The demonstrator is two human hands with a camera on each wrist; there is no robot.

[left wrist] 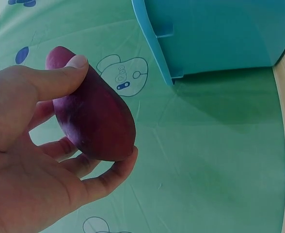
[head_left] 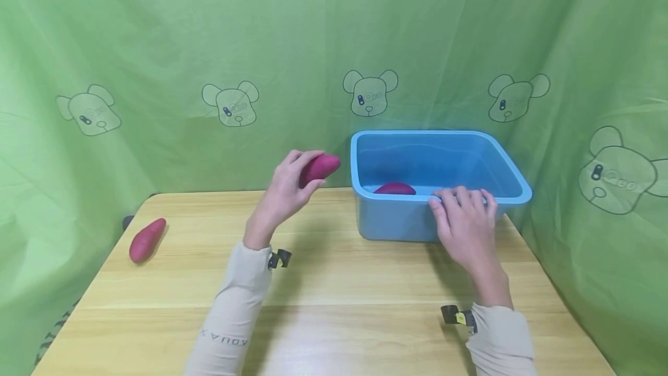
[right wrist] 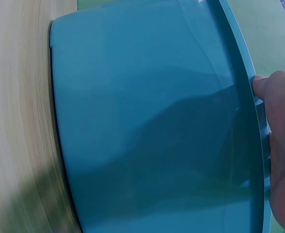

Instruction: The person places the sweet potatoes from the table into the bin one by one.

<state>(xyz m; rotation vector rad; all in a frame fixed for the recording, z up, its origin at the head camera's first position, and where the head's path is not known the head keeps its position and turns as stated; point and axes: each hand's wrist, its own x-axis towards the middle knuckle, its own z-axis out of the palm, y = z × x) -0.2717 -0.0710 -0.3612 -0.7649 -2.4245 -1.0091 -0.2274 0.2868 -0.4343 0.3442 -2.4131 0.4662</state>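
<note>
A purple-red sweet potato [left wrist: 96,111] is held above the table by my left hand [head_left: 286,187], thumb on one side and fingertips on the other. That hand is left of the blue plastic bin [head_left: 396,219], and the sweet potato's narrow end points toward the bin's near left corner. My right hand [head_left: 467,222] grips the near rim of the bin, its fingers hooked over the edge, as the right wrist view also shows. Inside the bin lies another sweet potato [head_left: 395,189], partly hidden by the front wall. A third sweet potato [head_left: 148,241] rests on the table at the far left.
The bin stands at the back right of the wooden table [head_left: 334,318]. Behind and beside the table hangs a green curtain [head_left: 292,33] printed with bear heads. A small dark object [head_left: 127,222] shows at the table's left edge.
</note>
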